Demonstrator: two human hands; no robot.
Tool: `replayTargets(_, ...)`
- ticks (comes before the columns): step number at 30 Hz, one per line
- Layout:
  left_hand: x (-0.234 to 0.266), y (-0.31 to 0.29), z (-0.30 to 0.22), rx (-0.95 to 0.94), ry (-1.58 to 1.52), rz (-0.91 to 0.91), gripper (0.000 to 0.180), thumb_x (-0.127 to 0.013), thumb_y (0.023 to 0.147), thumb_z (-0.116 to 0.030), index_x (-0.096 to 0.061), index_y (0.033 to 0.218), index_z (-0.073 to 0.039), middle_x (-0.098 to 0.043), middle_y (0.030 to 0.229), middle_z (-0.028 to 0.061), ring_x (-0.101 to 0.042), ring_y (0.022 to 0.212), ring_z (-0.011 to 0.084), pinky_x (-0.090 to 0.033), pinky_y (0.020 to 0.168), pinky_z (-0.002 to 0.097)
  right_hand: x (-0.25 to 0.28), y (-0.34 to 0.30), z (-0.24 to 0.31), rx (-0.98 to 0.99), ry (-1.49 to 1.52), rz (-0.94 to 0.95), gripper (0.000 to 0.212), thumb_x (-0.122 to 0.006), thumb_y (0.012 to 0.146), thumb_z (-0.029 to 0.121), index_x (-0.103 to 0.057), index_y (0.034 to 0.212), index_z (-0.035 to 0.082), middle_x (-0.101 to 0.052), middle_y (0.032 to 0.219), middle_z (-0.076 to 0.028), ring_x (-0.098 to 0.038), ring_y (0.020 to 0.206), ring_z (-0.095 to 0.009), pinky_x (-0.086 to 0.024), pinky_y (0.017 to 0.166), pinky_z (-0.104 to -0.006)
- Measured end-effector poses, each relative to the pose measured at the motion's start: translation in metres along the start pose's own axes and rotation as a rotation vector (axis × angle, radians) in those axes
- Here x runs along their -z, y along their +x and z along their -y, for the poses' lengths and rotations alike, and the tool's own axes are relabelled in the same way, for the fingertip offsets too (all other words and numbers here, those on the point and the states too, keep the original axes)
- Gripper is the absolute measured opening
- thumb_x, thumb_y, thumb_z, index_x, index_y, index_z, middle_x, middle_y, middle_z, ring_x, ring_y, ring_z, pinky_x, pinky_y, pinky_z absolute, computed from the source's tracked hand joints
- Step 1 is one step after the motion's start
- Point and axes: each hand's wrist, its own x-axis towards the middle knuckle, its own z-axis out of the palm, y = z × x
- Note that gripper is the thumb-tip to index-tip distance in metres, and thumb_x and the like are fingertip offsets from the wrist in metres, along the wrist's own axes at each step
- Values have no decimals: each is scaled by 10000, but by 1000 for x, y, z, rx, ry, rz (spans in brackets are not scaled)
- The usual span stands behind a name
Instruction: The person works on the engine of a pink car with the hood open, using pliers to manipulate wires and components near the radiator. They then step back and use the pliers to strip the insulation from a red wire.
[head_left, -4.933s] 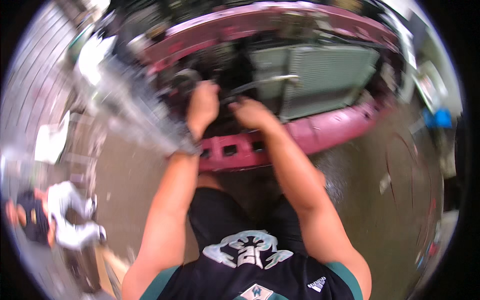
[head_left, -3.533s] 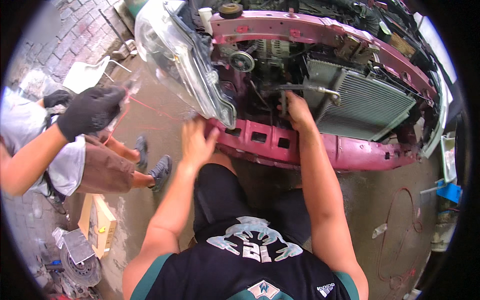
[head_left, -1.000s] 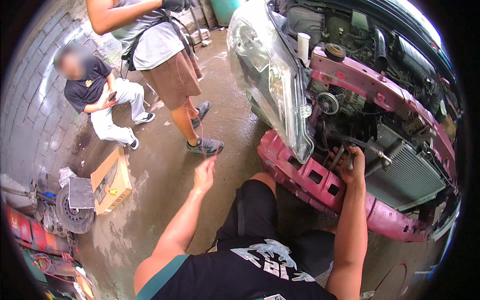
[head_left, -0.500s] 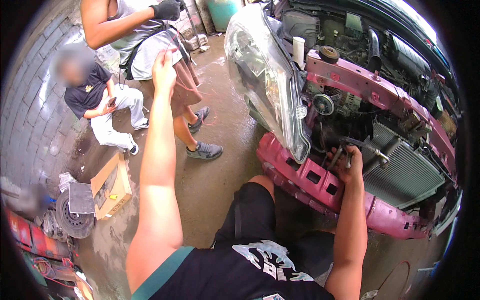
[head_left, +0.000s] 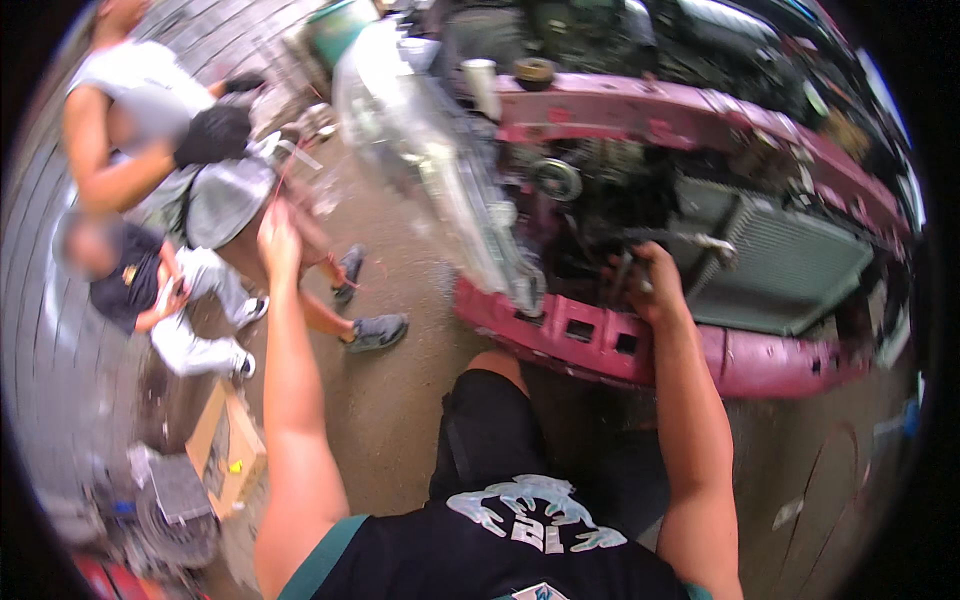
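Pinching a red wire (head_left: 283,173) between the fingertips of the left hand (head_left: 280,240), near a co-worker's glove (head_left: 215,137). Clasping a metal piece (head_left: 622,273), too blurred to identify, in the right hand (head_left: 655,287), just behind the pink beam (head_left: 725,350), near the pipe (head_left: 690,239), between headlight (head_left: 425,145) and radiator (head_left: 800,260). Wearing black shorts (head_left: 485,425).

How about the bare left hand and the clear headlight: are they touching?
Apart: the head view shows floor plainly visible between the bare left hand and the clear headlight.

soft motion blur, dark curved edges
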Motion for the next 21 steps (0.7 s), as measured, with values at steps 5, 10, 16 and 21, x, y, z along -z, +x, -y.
replayTargets(5,33,-193,61,93,-15,132,370,-443,1041,-296,-530,853,10,-481,731,63,-453,678,183,-424,661,370,-13,5,-10,8,-78,-3,274,-548,841,241,-561,1044,57,-658,957,-92,-648,860,-276,-515,749,-447)
replayTargets(10,30,-377,154,227,331,423,345,-453,1005,-248,-617,834,2,-643,793,192,-630,740,347,-474,685,449,-13,4,-5,59,-124,-60,236,-566,844,235,-587,1006,64,-648,955,-67,-639,792,-231,-498,688,-441)
replayTargets(16,49,-457,270,961,71,915,340,-536,972,-294,-631,1191,-52,-689,1094,217,-658,1042,359,-513,899,419,-26,5,-3,36,-171,-7,230,-569,875,234,-600,980,31,-623,877,-74,-619,729,-222,-470,550,-393)
replayTargets(21,1,-334,48,137,919,1262,494,-672,858,-480,-700,1179,-105,-704,1064,206,-682,1023,360,-538,882,469,7,32,-7,136,-799,-98,201,-575,868,198,-612,893,1,-585,735,-85,-570,589,-232,-433,468,-384)
